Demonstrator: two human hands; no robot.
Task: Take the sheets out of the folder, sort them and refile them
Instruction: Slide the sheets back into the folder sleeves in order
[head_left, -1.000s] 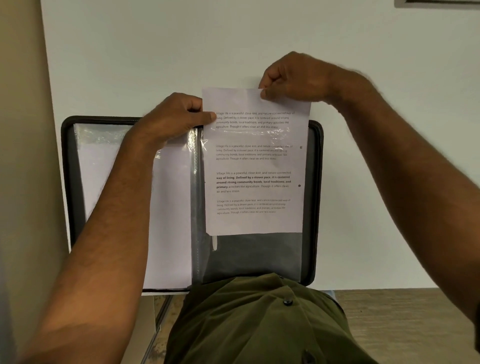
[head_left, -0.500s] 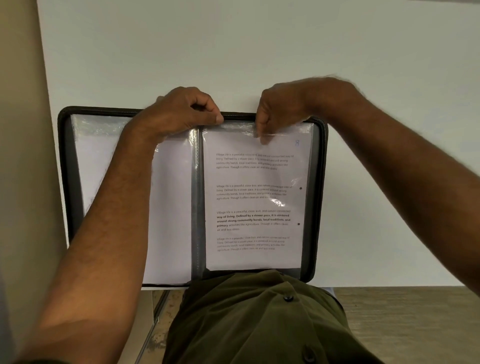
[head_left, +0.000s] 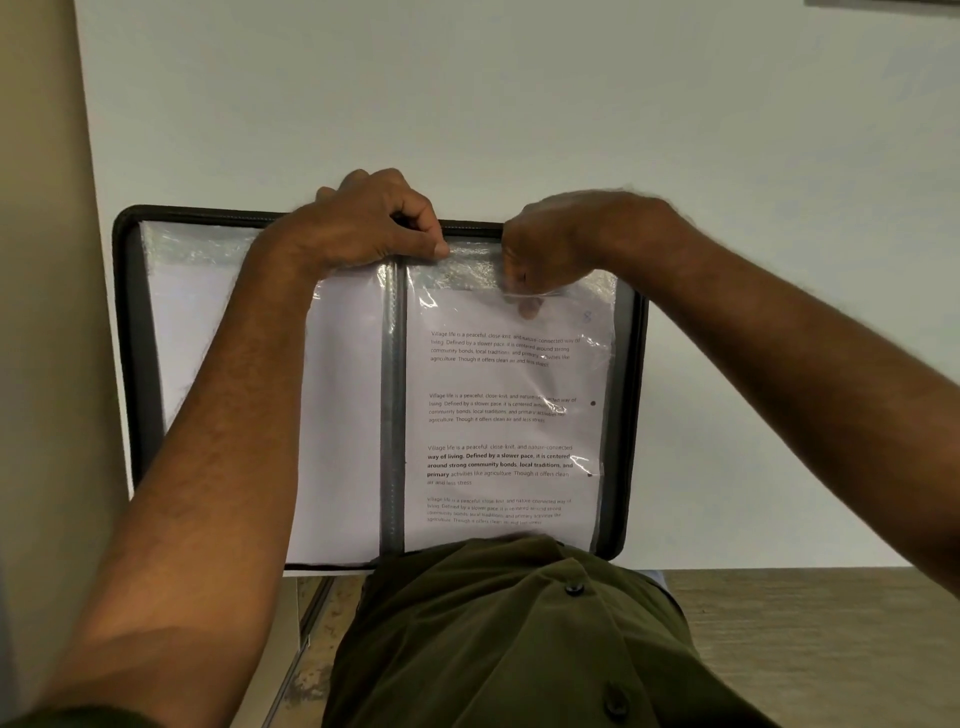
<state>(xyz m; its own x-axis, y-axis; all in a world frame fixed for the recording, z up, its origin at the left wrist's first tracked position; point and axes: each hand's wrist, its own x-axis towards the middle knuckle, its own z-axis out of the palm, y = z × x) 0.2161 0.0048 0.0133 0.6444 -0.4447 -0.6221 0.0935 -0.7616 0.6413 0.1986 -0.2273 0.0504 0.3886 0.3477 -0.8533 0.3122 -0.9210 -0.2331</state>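
One view only: a wide-angle head-worn camera looks forward and steeply down, close above the white tabletop (head_left: 519, 104). The wearer's olive-green buttoned shirt (head_left: 519, 634) fills the lower centre of the frame; both forearms enter from the lower corners.

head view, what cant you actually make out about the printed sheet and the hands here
- Printed sheet: its bottom edge is hidden behind the olive shirt; glare on the plastic sleeve washes out some words.
- Blue mark in its top corner: too small and faint to read.
- Right hand: blurred, so its hold at the sleeve's mouth is unclear.
- Left page: largely covered by the left arm.
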